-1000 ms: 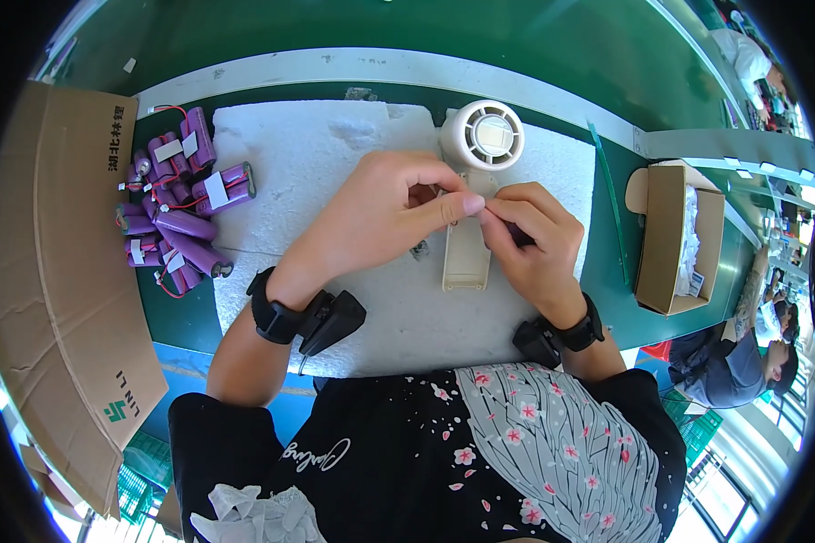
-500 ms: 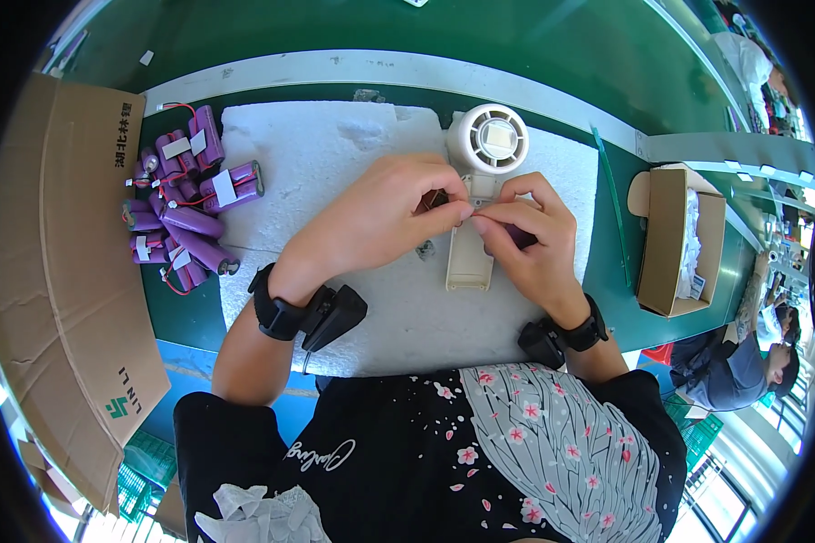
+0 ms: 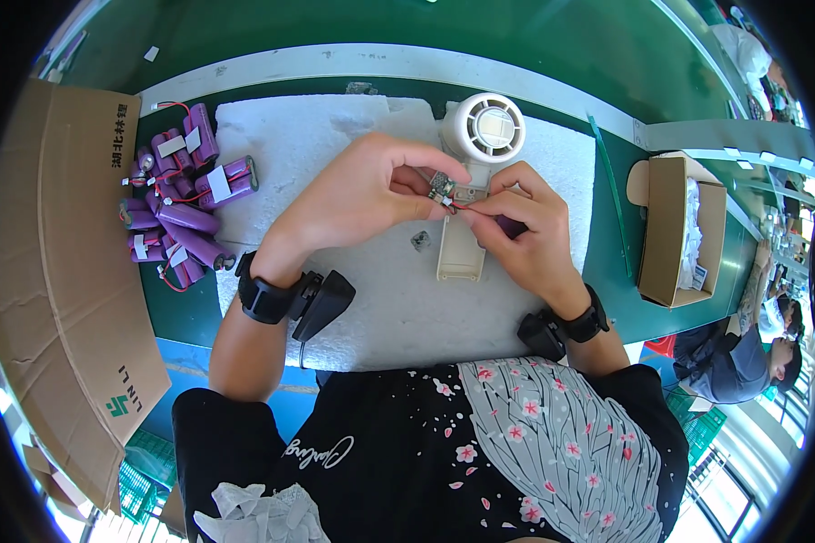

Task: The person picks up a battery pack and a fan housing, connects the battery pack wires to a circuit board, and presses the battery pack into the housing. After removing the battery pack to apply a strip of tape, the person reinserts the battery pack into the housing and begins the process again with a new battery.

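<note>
My left hand (image 3: pixel 358 195) pinches a small circuit board (image 3: pixel 441 187) between thumb and fingers. Close against it, my right hand (image 3: pixel 536 231) grips a thin red and black wire (image 3: pixel 460 207) with its fingertips, at the board's lower edge. Something purple, apparently a battery pack (image 3: pixel 512 226), shows under my right fingers, mostly hidden. Beneath both hands lies a cream handheld fan (image 3: pixel 460 131) with a round slotted head; its hollow handle (image 3: pixel 462 258) points toward me. Whether the wire's plug is seated in the board I cannot tell.
A white foam sheet (image 3: pixel 371 317) lies under the work. Several purple battery packs (image 3: pixel 190 222) with wires are heaped on the left, beside a large cardboard box (image 3: pixel 63 271). At right are a thin green strip (image 3: pixel 614 199) and a small carton (image 3: pixel 666 244). Another person (image 3: pixel 733 366) sits far right.
My left hand has shifted slightly left and turned, so the circuit board and red wire now show between the hands. The fan appears slightly further left and up in view.
</note>
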Demonstrator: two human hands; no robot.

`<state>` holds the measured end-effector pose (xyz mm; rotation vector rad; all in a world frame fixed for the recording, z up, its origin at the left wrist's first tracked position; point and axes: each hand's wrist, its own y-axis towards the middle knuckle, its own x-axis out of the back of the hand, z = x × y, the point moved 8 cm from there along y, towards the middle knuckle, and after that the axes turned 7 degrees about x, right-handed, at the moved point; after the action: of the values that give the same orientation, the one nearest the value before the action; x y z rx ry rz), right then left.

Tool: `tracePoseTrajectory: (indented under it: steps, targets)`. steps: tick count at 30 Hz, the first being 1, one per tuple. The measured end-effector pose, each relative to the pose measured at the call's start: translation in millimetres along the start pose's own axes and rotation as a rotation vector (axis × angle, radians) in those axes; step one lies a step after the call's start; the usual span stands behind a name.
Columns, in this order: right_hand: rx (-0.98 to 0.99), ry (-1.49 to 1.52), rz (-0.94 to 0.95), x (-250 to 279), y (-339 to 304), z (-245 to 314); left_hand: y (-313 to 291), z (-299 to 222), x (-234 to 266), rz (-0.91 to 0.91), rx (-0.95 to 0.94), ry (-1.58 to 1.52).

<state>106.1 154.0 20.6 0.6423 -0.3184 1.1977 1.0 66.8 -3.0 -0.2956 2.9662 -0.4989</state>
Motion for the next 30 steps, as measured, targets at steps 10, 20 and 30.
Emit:
tracePoseTrajectory:
  steps: [10, 20, 30]
  targets:
    - [-0.028, 0.043, 0.004, -1.2, 1.6, -1.2, -1.0, 1.0, 1.7, -0.005, -0.021, -0.025]
    - [-0.068, 0.074, -0.001, -1.6, 0.7, -5.3, 0.0, 1.4, 4.0, -0.028, -0.030, -0.042]
    - [-0.022, 0.054, -0.007, -1.1, 0.3, -2.3, -2.9, -5.7, 1.7, -0.067, -0.044, 0.070]
